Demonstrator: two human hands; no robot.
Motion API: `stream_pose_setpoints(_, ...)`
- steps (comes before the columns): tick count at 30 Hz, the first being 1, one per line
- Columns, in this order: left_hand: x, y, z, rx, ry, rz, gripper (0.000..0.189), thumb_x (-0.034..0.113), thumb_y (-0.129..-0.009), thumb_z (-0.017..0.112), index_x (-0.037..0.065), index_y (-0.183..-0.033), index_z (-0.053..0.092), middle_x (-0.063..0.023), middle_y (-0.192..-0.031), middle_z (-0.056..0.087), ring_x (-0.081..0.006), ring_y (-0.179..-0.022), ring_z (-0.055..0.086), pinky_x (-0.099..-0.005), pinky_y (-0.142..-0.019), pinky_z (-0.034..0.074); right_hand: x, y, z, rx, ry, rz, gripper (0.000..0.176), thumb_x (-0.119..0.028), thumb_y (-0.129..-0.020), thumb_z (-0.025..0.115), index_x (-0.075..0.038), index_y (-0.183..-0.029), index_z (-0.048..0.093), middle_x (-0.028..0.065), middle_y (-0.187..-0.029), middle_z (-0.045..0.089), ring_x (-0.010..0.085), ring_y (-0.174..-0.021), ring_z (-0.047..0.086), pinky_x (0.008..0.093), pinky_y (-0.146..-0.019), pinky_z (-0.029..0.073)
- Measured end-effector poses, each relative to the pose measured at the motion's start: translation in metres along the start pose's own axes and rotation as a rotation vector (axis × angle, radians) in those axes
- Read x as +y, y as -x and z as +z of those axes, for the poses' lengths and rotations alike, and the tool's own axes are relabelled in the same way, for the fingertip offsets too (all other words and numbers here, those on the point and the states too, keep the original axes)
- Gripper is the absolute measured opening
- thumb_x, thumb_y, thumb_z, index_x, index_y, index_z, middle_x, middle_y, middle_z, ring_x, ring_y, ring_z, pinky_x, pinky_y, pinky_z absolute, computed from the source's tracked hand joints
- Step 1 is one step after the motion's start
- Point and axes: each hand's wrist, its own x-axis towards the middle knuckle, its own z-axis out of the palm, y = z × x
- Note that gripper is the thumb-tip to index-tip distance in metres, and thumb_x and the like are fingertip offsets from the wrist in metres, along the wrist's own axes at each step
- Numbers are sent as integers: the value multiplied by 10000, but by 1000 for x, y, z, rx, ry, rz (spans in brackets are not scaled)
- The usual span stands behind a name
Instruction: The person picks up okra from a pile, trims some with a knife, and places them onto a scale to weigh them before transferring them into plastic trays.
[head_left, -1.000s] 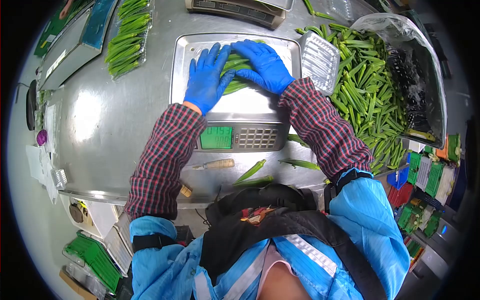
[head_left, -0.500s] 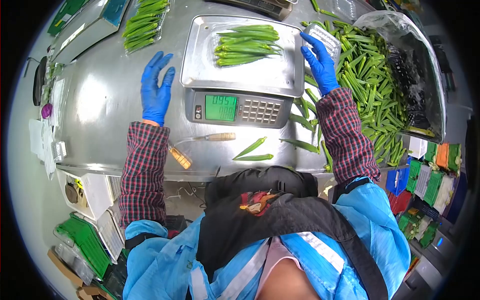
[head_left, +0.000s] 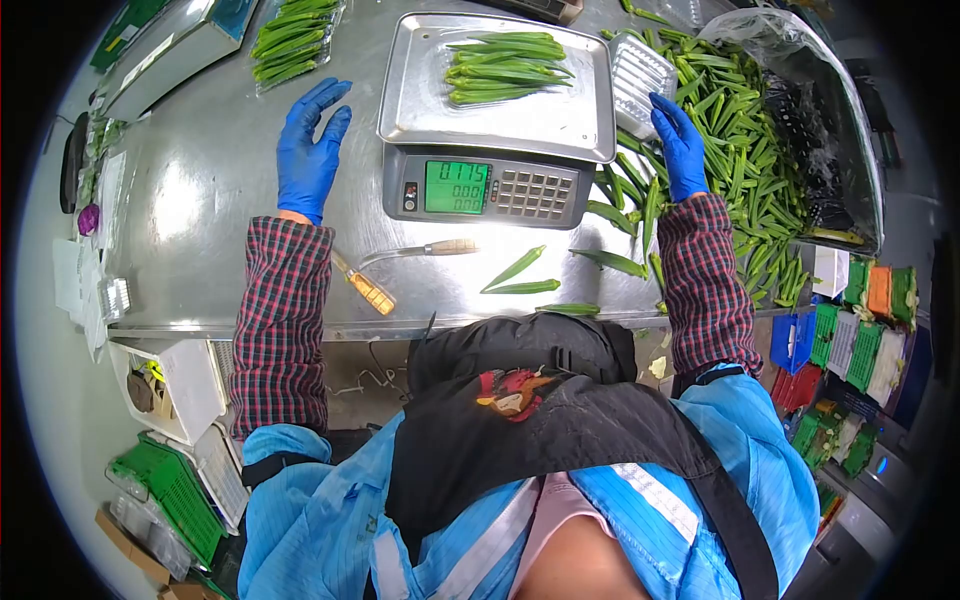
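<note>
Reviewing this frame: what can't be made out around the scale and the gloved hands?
Head view, all three:
1. right hand: only its back shows, so anything under the palm is hidden.
2. scale display: lower digits too small to read.
3. black crate: veiled by the plastic bag.

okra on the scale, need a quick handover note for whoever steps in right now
Left hand: open and flat at the table, left of the scale, holding nothing.
Right hand: open on the loose okra pile, fingertips at the empty clear tray.
Done: an okra bunch lies on the scale pan, display lit. A packed tray sits at the far left.
Left: the pile, the empty tray, and stray pods beside the knife in front of the scale.
</note>
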Motion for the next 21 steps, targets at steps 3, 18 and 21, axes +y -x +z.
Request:
stream_pose_setpoints(3,-2,-7,5,-8,35,-45,276,122,-868,618,118,-1143,636,-72,-1218,567,-197,-1158,515,-327,-983,394,0,2,-11,21,29,34,342,-123,-903,585,-8,-1224,551,108,-1211,584,178,-1102,550,286,-962,414)
stream_pose_setpoints(18,-25,-69,124,-219,604,-542,675,175,-780,699,-18,-1351,395,-217,-1344,451,-233,-1142,521,-311,-870,479,47,-108,93,-247,324,250,300,-146,-859,557,-3,-1111,634,90,-808,671,122,-660,596,266,-604,490)
stream_pose_setpoints(21,-27,-87,110,-181,504,-481,644,123,-783,669,-8,-1352,398,-195,-1240,549,-185,-1044,572,-295,-856,474,0,-104,111,-229,129,347,359,-96,-795,585,-35,-1148,613,35,-793,636,97,-622,559,238,-549,445)
